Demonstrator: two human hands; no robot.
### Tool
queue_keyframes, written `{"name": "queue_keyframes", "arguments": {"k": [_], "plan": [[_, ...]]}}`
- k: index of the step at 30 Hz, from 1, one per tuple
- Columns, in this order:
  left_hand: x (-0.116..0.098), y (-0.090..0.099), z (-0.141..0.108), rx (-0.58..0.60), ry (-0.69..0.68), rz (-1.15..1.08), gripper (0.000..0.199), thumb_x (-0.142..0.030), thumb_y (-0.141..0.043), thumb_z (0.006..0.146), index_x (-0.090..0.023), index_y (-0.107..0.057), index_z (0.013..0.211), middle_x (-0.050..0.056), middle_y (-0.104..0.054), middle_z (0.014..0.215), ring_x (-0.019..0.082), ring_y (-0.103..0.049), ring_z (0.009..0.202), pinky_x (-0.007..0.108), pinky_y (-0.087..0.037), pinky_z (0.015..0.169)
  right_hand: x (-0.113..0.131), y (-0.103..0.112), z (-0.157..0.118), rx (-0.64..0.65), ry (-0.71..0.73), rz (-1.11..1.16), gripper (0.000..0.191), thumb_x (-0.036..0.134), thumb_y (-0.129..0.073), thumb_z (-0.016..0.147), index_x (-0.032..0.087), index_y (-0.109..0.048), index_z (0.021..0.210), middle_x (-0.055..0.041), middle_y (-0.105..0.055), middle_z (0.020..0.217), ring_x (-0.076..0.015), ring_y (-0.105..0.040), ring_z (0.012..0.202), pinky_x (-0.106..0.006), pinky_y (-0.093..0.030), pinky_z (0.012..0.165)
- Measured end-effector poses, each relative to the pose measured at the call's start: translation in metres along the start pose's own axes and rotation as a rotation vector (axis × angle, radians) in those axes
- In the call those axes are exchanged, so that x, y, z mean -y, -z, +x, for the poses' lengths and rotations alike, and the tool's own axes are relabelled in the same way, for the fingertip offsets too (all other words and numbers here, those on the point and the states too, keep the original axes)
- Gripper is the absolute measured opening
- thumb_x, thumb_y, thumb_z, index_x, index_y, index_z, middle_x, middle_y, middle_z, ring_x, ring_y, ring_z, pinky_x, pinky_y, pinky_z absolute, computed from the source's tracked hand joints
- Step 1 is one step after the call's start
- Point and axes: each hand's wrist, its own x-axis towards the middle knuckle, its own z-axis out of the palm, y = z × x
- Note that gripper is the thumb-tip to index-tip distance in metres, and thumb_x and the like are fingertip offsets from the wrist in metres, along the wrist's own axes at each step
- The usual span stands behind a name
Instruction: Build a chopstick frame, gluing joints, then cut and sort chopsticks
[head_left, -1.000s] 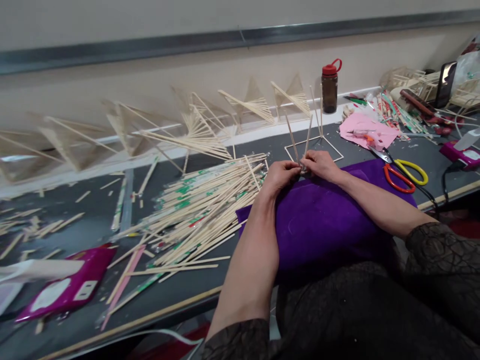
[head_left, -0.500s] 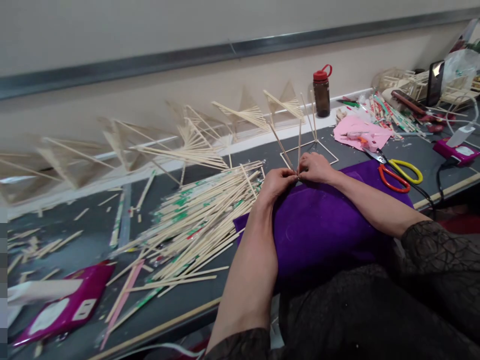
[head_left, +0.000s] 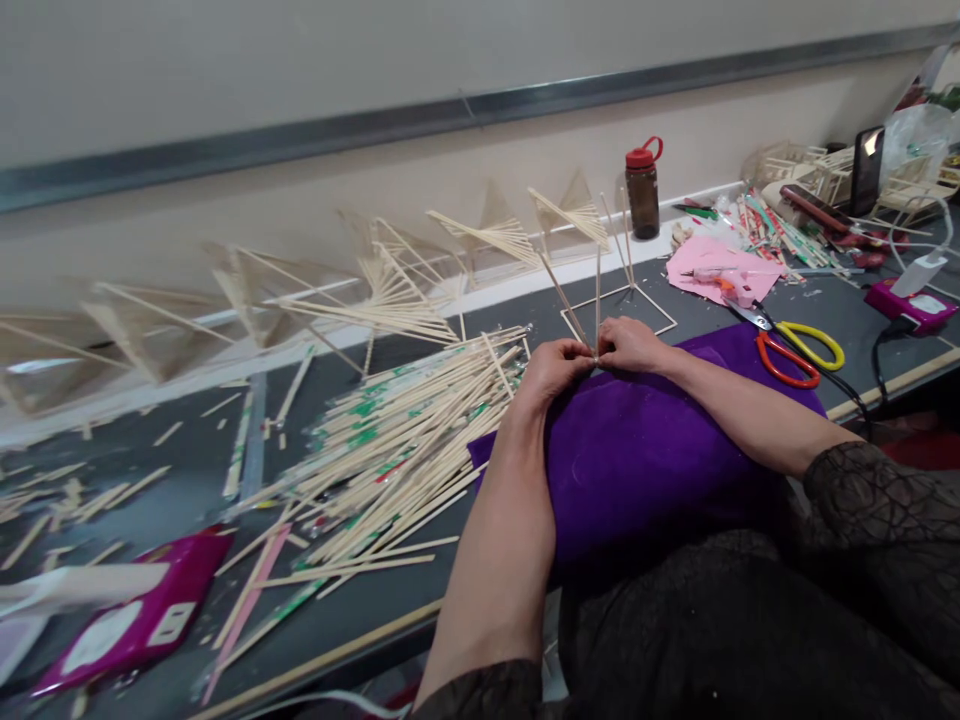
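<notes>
Both hands meet at the near corner of a thin wooden stick frame (head_left: 654,323), which lies on the dark table with sticks standing up from its corners. My left hand (head_left: 556,368) pinches the foot of a leaning stick (head_left: 559,290) at that corner. My right hand (head_left: 630,345) is closed beside it, fingertips at the base of an upright stick (head_left: 598,285). The joint itself is mostly hidden by the fingers. Under my hands and forearms spreads a purple cloth (head_left: 645,460).
Loose wooden sticks (head_left: 420,430) lie in a heap on the left. Twisted stick models (head_left: 382,300) line the wall. To the right are scissors (head_left: 799,350), a glue gun (head_left: 724,280) on pink paper (head_left: 705,255), and a bottle (head_left: 643,195). A magenta pack (head_left: 142,610) sits front left.
The view has shifted very slightly. Both hands stay at the same corner of the stick frame, with hardly any movement of the fingers.
</notes>
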Motion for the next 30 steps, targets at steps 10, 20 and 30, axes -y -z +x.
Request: {"name": "queue_keyframes", "arguments": {"k": [10, 20, 30], "plan": [[0.004, -0.005, 0.006, -0.019, -0.015, -0.025, 0.024, -0.033, -0.076, 0.057, -0.016, -0.066, 0.070, -0.004, -0.054, 0.052, 0.009, -0.042, 0.047, 0.023, -0.030, 0.048, 0.002, -0.001, 0.001, -0.022, 0.020, -0.055, 0.020, 0.030, -0.061, 0.089, 0.017, -0.077, 0.093, -0.0076, -0.070, 0.110, -0.0211, -0.059, 0.099, -0.027, -0.039, 0.080], [-0.007, -0.005, 0.001, -0.009, 0.013, -0.018, 0.015, -0.024, -0.075, 0.061, -0.016, -0.063, 0.068, -0.002, -0.052, 0.052, 0.009, -0.042, 0.046, 0.024, -0.030, 0.048, 0.001, 0.000, 0.004, 0.013, 0.034, -0.086, 0.019, 0.026, -0.060, 0.089, 0.017, -0.075, 0.097, -0.0077, -0.069, 0.115, -0.0228, -0.057, 0.102, -0.029, -0.038, 0.080], [-0.003, -0.006, 0.001, -0.030, -0.019, -0.011, 0.014, -0.025, -0.074, 0.061, -0.017, -0.066, 0.067, -0.003, -0.052, 0.053, 0.010, -0.043, 0.050, 0.024, -0.032, 0.051, 0.003, 0.005, -0.003, 0.020, 0.001, -0.086, 0.022, 0.027, -0.059, 0.090, 0.019, -0.076, 0.101, -0.0076, -0.071, 0.112, -0.0222, -0.060, 0.102, -0.029, -0.041, 0.082]]}}
